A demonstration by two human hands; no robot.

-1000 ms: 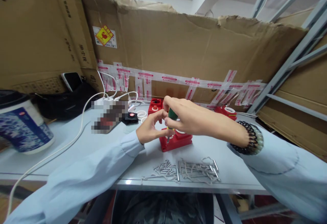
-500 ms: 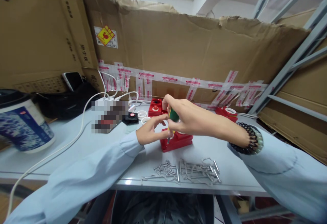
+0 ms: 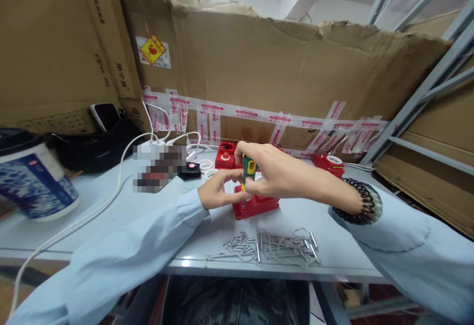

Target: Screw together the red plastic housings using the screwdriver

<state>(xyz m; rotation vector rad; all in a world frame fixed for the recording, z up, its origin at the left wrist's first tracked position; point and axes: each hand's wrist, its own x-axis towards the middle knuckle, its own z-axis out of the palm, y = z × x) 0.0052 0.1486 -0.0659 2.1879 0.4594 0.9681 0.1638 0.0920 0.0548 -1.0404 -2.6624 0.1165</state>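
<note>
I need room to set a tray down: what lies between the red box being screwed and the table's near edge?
In the head view, a heap of loose metal screws lies between the red box and the table's near edge.
</note>
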